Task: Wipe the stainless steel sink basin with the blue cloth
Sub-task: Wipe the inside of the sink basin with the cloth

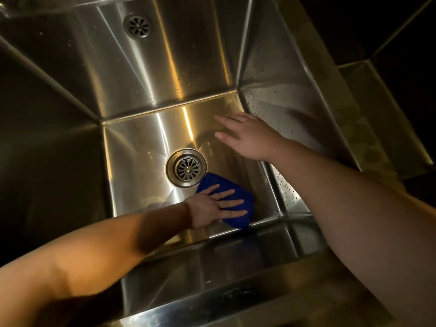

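Two hands are in the sink basin [132, 147]. The left hand [218, 205], fingers spread flat, presses the blue cloth [238, 197] at five o'clock of the drain [186, 167]. The right hand [250, 135], fingers apart and empty, hovers at one o'clock. Best wiped with overlapping strokes toward the droplet-speckled right wall.

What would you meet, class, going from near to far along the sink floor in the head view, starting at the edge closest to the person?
left hand pressed flat on the blue cloth → floor drain → right hand spread open → back wall of the sink → the round grille high on that wall.
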`<control>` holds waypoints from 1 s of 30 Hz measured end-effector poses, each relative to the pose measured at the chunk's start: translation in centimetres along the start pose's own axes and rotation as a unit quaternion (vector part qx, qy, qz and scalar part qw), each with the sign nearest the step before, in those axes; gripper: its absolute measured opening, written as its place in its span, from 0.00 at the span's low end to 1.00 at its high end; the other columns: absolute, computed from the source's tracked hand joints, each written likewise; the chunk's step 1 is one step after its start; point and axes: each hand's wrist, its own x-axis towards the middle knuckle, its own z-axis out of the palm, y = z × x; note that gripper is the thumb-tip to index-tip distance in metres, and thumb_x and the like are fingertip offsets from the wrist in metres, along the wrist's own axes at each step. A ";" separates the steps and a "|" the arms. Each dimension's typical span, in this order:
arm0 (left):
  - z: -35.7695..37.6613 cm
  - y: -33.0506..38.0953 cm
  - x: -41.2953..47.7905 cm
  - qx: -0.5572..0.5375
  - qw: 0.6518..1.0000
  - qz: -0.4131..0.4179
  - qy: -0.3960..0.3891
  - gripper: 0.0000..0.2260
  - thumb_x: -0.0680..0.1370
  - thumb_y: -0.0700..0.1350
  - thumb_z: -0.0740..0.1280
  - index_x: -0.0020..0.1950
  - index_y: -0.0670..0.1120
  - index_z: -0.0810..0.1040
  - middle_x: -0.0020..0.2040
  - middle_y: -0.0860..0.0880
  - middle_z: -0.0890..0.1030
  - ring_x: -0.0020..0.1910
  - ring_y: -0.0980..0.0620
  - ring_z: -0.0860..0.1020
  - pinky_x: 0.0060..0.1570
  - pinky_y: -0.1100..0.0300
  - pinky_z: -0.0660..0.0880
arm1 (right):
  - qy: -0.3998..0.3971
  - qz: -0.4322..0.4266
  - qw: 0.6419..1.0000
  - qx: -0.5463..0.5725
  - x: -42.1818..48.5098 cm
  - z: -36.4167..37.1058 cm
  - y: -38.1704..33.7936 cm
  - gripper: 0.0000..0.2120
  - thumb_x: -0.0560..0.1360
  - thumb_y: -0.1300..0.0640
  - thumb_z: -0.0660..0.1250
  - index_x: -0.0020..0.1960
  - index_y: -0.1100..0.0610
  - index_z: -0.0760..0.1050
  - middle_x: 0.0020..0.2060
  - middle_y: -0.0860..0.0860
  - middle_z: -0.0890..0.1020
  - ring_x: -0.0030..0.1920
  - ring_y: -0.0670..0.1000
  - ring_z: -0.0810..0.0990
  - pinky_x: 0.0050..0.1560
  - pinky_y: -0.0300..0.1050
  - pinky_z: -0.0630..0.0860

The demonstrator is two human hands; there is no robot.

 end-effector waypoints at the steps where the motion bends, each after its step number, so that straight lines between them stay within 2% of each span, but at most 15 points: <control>1: -0.7 0.2 0.9 -0.002 1.000 -0.001 -0.001 0.29 0.83 0.53 0.54 0.74 0.62 0.36 0.79 0.56 0.42 0.76 0.48 0.37 0.74 0.43 0.38 | -0.002 0.000 1.000 -0.003 0.0 -0.1 -0.1 0.27 0.80 0.38 0.48 0.77 0.44 0.52 0.77 0.48 0.58 0.77 0.50 0.50 0.75 0.55 0.49; 6: -2.8 1.9 5.2 0.006 1.000 -0.012 0.019 0.27 0.82 0.55 0.52 0.76 0.61 0.39 0.79 0.55 0.41 0.76 0.47 0.36 0.72 0.43 0.34 | -0.016 0.003 1.000 -0.023 -0.3 -0.2 -0.2 0.27 0.79 0.36 0.47 0.77 0.42 0.52 0.77 0.47 0.54 0.77 0.49 0.46 0.75 0.55 0.44; 12: -1.1 1.1 2.3 0.007 1.000 -0.009 0.011 0.31 0.82 0.50 0.56 0.74 0.63 0.35 0.79 0.56 0.42 0.76 0.48 0.37 0.72 0.43 0.35 | -0.010 0.000 0.999 -0.043 -0.3 -0.4 -0.3 0.28 0.78 0.35 0.46 0.76 0.40 0.50 0.78 0.47 0.51 0.77 0.49 0.43 0.75 0.56 0.41; 14: 0.6 0.4 -0.1 -0.004 1.000 0.003 0.020 0.31 0.82 0.50 0.53 0.71 0.66 0.31 0.78 0.57 0.44 0.76 0.47 0.38 0.74 0.42 0.38 | -0.007 -0.001 0.999 -0.037 -0.3 -0.4 -0.3 0.28 0.78 0.35 0.46 0.76 0.40 0.51 0.78 0.46 0.51 0.77 0.48 0.43 0.75 0.55 0.40; 16: 2.1 -0.1 -2.7 -0.011 0.999 0.013 0.027 0.28 0.80 0.52 0.46 0.68 0.69 0.26 0.77 0.58 0.43 0.76 0.47 0.37 0.74 0.41 0.39 | -0.002 -0.003 0.999 -0.033 -0.3 -0.3 -0.4 0.28 0.79 0.35 0.46 0.76 0.40 0.51 0.78 0.46 0.52 0.77 0.48 0.43 0.75 0.55 0.41; 19: 2.5 0.1 -4.0 -0.015 1.000 0.005 -0.014 0.26 0.77 0.54 0.38 0.66 0.68 0.24 0.75 0.60 0.38 0.75 0.48 0.34 0.73 0.45 0.34 | 0.005 -0.005 0.999 -0.035 -0.1 -0.3 -0.5 0.27 0.79 0.35 0.47 0.76 0.40 0.50 0.78 0.47 0.52 0.77 0.49 0.44 0.75 0.56 0.42; 22: 1.1 0.3 -1.9 -0.024 0.999 0.007 -0.021 0.25 0.82 0.52 0.47 0.71 0.66 0.33 0.77 0.59 0.40 0.74 0.49 0.32 0.72 0.43 0.35 | 0.006 -0.003 1.000 -0.025 0.0 -0.3 -0.5 0.27 0.79 0.36 0.47 0.76 0.40 0.50 0.78 0.47 0.52 0.77 0.49 0.45 0.75 0.56 0.43; 25: -1.7 0.8 1.4 -0.023 0.998 0.023 -0.056 0.30 0.83 0.49 0.55 0.73 0.64 0.36 0.79 0.56 0.42 0.76 0.48 0.36 0.71 0.43 0.36 | 0.005 -0.003 1.000 -0.012 0.1 -0.4 -0.5 0.27 0.79 0.36 0.48 0.76 0.40 0.50 0.77 0.48 0.53 0.77 0.49 0.46 0.75 0.57 0.44; 30: -6.0 2.2 6.0 -0.007 0.994 0.040 -0.103 0.33 0.81 0.45 0.58 0.77 0.60 0.39 0.78 0.54 0.38 0.76 0.47 0.35 0.72 0.40 0.37 | 0.002 -0.004 1.000 -0.006 0.1 -0.3 -0.6 0.27 0.80 0.37 0.48 0.77 0.42 0.49 0.77 0.48 0.54 0.77 0.50 0.46 0.75 0.57 0.43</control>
